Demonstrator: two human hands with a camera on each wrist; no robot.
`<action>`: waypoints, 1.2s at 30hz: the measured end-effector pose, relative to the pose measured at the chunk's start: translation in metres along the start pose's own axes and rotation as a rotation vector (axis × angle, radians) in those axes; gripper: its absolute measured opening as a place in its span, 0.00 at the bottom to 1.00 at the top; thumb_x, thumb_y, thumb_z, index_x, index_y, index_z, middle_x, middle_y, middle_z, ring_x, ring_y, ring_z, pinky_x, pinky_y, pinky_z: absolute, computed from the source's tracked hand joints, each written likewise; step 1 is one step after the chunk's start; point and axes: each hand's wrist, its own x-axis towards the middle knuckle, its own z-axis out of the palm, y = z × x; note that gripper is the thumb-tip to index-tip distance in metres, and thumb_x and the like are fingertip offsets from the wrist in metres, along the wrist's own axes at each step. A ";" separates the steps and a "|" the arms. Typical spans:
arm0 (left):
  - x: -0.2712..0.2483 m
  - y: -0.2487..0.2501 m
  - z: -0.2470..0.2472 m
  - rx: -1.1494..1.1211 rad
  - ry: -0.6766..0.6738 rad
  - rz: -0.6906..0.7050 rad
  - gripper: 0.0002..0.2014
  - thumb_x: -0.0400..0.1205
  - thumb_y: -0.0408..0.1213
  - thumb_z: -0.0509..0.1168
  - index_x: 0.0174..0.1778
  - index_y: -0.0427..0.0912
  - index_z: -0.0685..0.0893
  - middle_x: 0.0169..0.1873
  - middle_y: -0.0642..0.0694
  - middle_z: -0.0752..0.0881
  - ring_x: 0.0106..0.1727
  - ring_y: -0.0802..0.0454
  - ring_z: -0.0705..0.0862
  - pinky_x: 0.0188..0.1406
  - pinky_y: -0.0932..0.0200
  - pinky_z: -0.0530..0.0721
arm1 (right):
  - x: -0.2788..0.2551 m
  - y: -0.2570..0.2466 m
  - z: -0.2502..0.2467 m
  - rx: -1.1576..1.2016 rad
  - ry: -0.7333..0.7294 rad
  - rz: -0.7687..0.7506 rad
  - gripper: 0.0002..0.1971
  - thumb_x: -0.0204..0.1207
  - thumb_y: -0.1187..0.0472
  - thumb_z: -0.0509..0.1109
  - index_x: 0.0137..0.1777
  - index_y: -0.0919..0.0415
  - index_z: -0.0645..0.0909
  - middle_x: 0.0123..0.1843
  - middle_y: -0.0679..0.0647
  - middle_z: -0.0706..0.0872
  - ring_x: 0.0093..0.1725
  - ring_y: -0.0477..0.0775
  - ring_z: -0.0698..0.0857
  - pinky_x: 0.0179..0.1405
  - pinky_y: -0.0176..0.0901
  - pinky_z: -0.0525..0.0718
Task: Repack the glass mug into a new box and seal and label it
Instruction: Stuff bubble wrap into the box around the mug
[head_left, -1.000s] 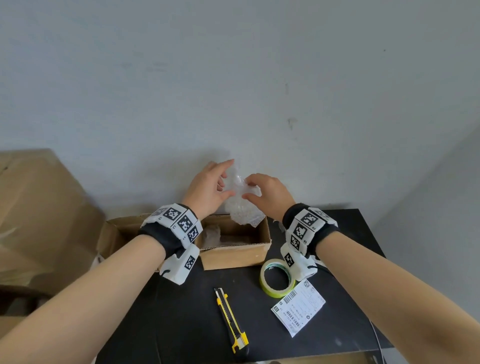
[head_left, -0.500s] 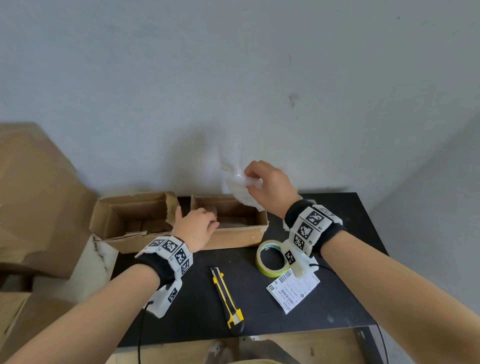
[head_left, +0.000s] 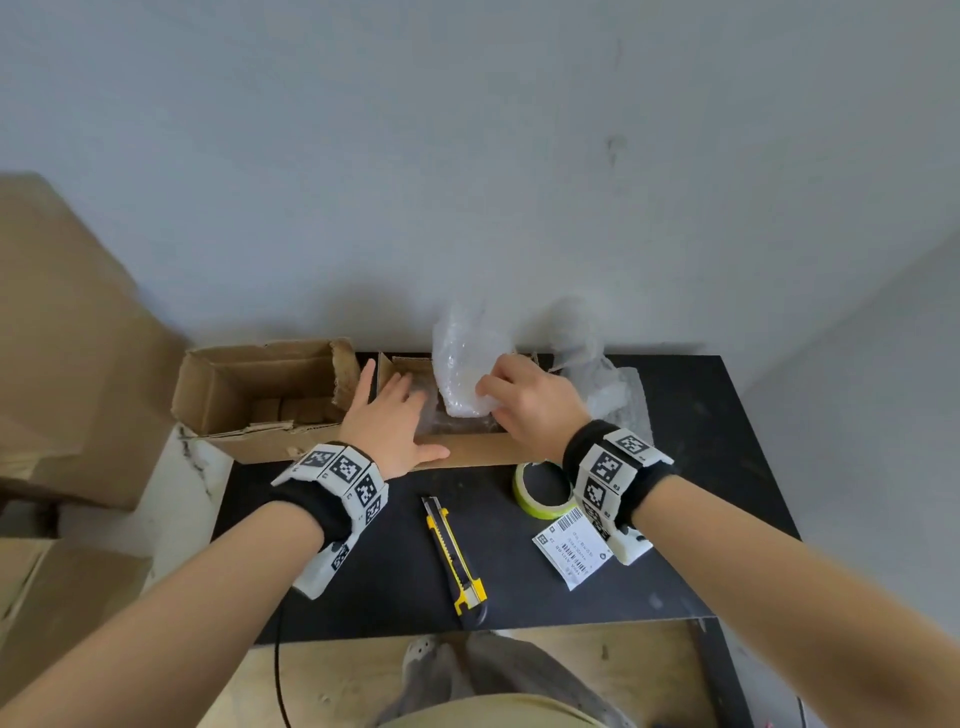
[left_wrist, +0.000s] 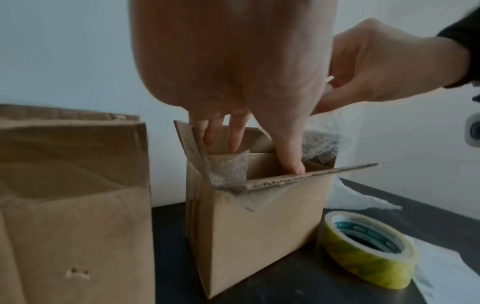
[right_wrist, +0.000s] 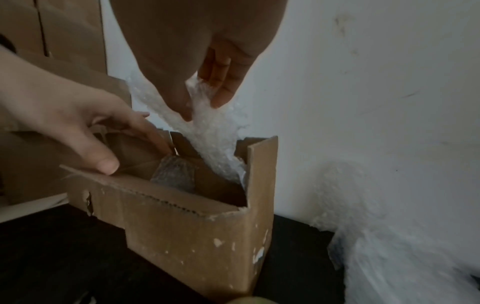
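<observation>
Two hands (right_wrist: 64, 115) at box (right_wrist: 197, 232).

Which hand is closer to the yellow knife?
Left. The left hand rests on the box rim just above the knife; the right hand holds bubble wrap farther away.

Left hand (head_left: 390, 423) spread flat; right hand (head_left: 530, 397) pinching, fingers curled.

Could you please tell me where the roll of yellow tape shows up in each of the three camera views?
Head: the tape roll lies right of centre, just under the right wrist.
Left wrist: lower right, on the black table.
Right wrist: only a blurred yellowish sliver at the bottom edge, perhaps the roll.
Shared landmark: the open cardboard box beside it.
</observation>
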 end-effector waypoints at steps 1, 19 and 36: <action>0.003 -0.001 0.000 0.015 0.005 0.029 0.44 0.74 0.72 0.53 0.81 0.47 0.57 0.81 0.44 0.60 0.83 0.49 0.55 0.80 0.41 0.33 | -0.001 0.000 0.002 -0.016 -0.015 -0.012 0.12 0.58 0.74 0.76 0.42 0.64 0.83 0.37 0.59 0.81 0.32 0.59 0.80 0.14 0.42 0.76; 0.022 -0.003 0.003 -0.011 -0.128 0.002 0.57 0.66 0.75 0.61 0.82 0.52 0.38 0.83 0.46 0.39 0.83 0.36 0.48 0.79 0.33 0.42 | 0.016 -0.006 0.017 -0.272 -0.559 0.325 0.10 0.82 0.69 0.58 0.57 0.66 0.80 0.57 0.60 0.84 0.56 0.61 0.85 0.49 0.47 0.81; 0.030 0.010 -0.007 -0.049 -0.251 0.087 0.48 0.71 0.65 0.67 0.75 0.77 0.37 0.83 0.48 0.36 0.82 0.30 0.43 0.71 0.19 0.42 | -0.012 0.000 0.036 -0.150 0.046 0.333 0.13 0.66 0.70 0.69 0.51 0.69 0.80 0.47 0.62 0.83 0.45 0.61 0.84 0.44 0.49 0.86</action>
